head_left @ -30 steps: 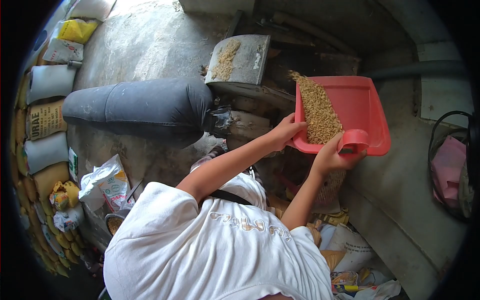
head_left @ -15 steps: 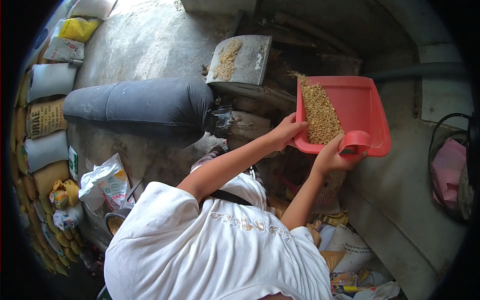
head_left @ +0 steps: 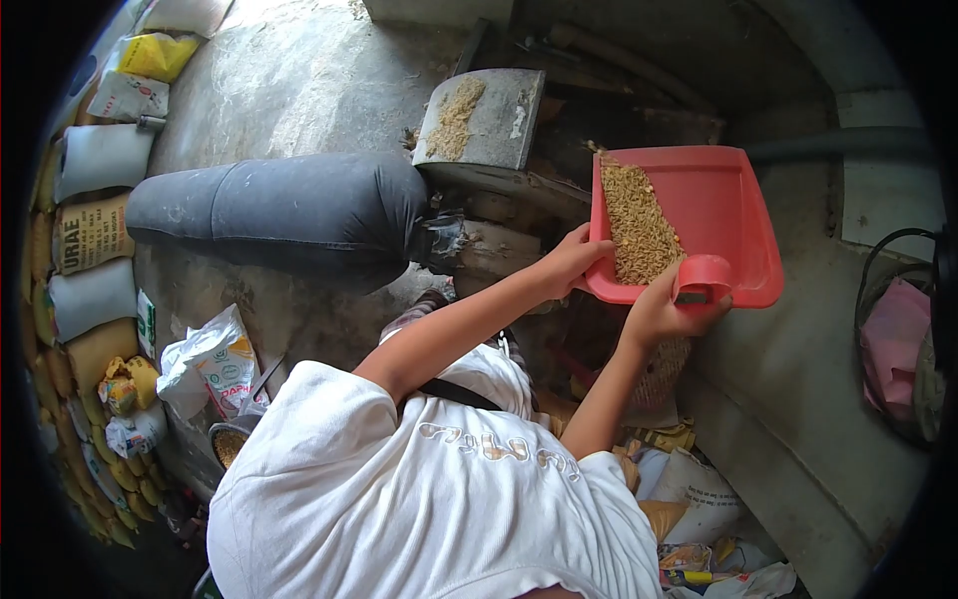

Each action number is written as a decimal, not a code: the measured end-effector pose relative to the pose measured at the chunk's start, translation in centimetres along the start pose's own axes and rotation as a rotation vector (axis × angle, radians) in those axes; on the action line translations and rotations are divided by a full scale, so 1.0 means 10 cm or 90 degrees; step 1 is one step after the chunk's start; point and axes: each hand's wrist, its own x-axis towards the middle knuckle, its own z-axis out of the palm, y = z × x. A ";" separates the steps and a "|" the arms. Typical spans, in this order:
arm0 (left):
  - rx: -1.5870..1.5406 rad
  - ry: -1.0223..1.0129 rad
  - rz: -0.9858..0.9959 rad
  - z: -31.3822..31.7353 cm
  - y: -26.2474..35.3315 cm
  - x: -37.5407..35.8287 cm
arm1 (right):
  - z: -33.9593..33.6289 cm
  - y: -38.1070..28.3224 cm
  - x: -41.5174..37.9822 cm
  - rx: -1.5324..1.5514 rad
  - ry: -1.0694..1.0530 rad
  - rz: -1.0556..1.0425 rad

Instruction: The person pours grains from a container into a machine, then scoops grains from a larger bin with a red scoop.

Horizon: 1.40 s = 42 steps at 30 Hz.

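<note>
Left hand: pinching the pan's rim.
Right hand: curled round its handle (some fingers hidden).
Pan: held right of the grey box.
Grain: might spill wide if tipped abruptly.

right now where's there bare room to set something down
Widest: grey concrete floor between the dark grey fabric tube, the curved grey cover and the stacked white and brown sacks. A grey surface shows between the red plastic dustpan and the pink sheet; its slope is unclear. Crowded: the picture's left edge, and the heaped printed bags below the right hand.
</note>
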 end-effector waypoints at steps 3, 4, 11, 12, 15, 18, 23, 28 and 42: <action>0.007 -0.001 -0.004 -0.01 0.00 0.02 | -0.01 0.00 0.01 0.008 -0.006 -0.016; 0.008 -0.001 -0.005 -0.02 -0.01 0.02 | -0.01 0.00 0.01 0.008 -0.006 -0.015; -0.012 -0.018 0.010 -0.02 -0.02 0.03 | 0.00 0.00 0.02 0.015 -0.012 -0.016; -0.013 -0.016 0.011 -0.02 -0.02 0.04 | 0.00 -0.01 0.02 0.008 -0.010 -0.019; -0.022 -0.024 0.043 -0.05 -0.06 0.08 | 0.00 0.01 0.01 0.004 -0.006 -0.016; -0.028 -0.023 0.033 -0.03 -0.03 0.06 | 0.00 0.03 0.02 -0.010 -0.006 -0.044; -0.008 -0.008 0.006 -0.01 0.01 0.02 | 0.00 0.03 0.00 -0.004 -0.011 -0.016; -0.027 -0.011 0.008 -0.02 -0.03 0.06 | -0.01 0.04 0.00 -0.007 -0.012 -0.017; -0.033 -0.009 0.022 0.03 0.03 -0.04 | -0.02 -0.02 0.03 0.041 -0.021 -0.017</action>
